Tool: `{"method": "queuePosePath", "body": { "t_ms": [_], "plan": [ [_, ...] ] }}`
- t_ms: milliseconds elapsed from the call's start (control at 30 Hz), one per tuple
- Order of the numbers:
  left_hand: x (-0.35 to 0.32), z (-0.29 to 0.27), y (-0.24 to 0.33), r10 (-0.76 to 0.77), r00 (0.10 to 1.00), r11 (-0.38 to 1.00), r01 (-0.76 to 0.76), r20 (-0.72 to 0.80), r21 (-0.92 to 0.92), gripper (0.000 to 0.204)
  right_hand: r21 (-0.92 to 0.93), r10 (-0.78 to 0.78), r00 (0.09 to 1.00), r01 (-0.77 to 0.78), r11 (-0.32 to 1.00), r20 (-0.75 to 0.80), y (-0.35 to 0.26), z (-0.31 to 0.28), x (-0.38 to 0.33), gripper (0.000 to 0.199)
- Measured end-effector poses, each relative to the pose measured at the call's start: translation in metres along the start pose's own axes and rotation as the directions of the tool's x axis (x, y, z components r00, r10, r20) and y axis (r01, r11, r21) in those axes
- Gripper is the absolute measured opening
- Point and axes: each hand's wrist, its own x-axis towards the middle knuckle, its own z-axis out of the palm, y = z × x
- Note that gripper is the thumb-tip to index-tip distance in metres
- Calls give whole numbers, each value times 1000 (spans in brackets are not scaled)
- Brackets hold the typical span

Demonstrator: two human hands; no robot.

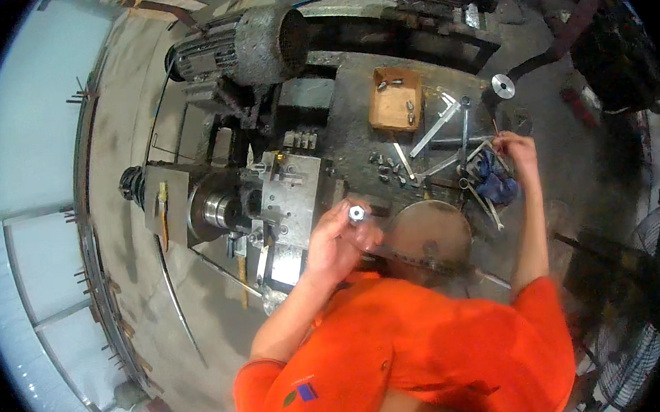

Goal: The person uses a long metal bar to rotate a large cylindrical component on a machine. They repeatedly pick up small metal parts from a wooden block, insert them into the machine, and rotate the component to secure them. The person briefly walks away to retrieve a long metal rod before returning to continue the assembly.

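My left hand [336, 244] is raised over the machine bed, closed around a small metal hex-headed part [356, 213] whose shiny end points up at the camera. My right hand [516, 149] is stretched out to the right over a pile of wrenches [441, 125], beside a crumpled blue rag [494, 181]. Its fingertips are pinched on what looks like a thin metal tool [494, 128] sticking up from the pile. Both sleeves are orange.
A lathe with its chuck [219, 210] and a grey tool block [290, 189] lies left of my left hand. A wooden box [396, 108] holding bolts, loose bolts [385, 168], a round metal plate [431, 233], a motor [258, 46] and a fan [647, 360] are around.
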Motion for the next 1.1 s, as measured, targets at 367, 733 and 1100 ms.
{"method": "queuePosePath", "body": {
  "t_ms": [367,733,1100],
  "plan": [
    [-22,-15,13,-19,977,1000,22,212,-12,32,15,-617,565,731,682,548,-146,145,-140,36],
    [-52,-28,23,-13,937,1000,7,349,20,28,-193,-628,513,840,507,585,-175,187,-188,23],
    [-61,-28,26,13,939,996,-43,345,82,26,-349,-612,460,888,301,643,-180,197,-197,18]
  ]
}}
